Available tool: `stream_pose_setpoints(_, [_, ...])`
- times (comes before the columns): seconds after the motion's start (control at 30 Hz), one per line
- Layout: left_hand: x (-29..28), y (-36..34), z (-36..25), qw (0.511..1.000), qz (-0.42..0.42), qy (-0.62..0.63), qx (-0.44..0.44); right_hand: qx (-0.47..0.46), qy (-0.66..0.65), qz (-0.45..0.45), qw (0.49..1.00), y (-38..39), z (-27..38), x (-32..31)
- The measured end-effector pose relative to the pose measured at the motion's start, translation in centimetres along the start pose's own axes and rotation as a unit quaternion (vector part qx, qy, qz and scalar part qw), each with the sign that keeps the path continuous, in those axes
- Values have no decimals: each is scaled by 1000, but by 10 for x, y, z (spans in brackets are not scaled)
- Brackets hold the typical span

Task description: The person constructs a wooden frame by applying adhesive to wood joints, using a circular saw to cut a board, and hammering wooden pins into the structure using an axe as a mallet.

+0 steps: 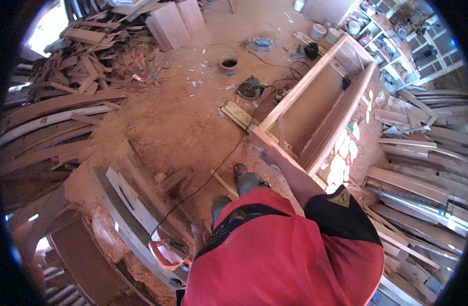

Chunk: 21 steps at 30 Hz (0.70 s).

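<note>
My right hand (268, 155) grips the near end of a long rectangular wooden frame (297, 92), which lies at the centre right with slats and sawdust inside it. My left hand (199, 232) hangs low beside my red shirt, partly in shadow, and its fingers are too indistinct to read. Close to it, on curved boards (122, 188), is an orange tool (167, 257) with a dark cord running across it. My bare foot (240, 169) stands on the sawdust left of the frame's near end.
Scrap wood (81, 61) is heaped at upper left, panels (175, 25) behind. Beyond my feet lie a power tool (251, 89), cords, a bucket (229, 64) and a plastic bottle (261, 42). Stacked boards (412, 183) and shelves (389, 61) line the right side.
</note>
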State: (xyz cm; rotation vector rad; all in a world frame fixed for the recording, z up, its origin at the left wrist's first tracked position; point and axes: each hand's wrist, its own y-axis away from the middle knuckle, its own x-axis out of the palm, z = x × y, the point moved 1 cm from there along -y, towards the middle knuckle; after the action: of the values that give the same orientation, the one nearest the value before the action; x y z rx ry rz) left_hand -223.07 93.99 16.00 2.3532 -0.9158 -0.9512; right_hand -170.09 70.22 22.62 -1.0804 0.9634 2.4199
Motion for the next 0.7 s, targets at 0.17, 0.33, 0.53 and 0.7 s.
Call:
stream_pose_setpoints(0.17, [-11,-89,-167,982,-49,-113,144,-5,-72,-195,978,-101,83,-120])
stream_pose_setpoints(0.33, [-49,-204,-238,975,-2,-214,-52,-48,-101,-168,979,-159,128,-123])
stream_pose_setpoints(0.53, [-73,-369,-292,949,155,-260,85,182,-146,-27,972,-193,17,-53])
stream_pose_setpoints(0.7, [-132,-514,-406,919,213,-304,134,458,-192,-152,855,-139,6,-26])
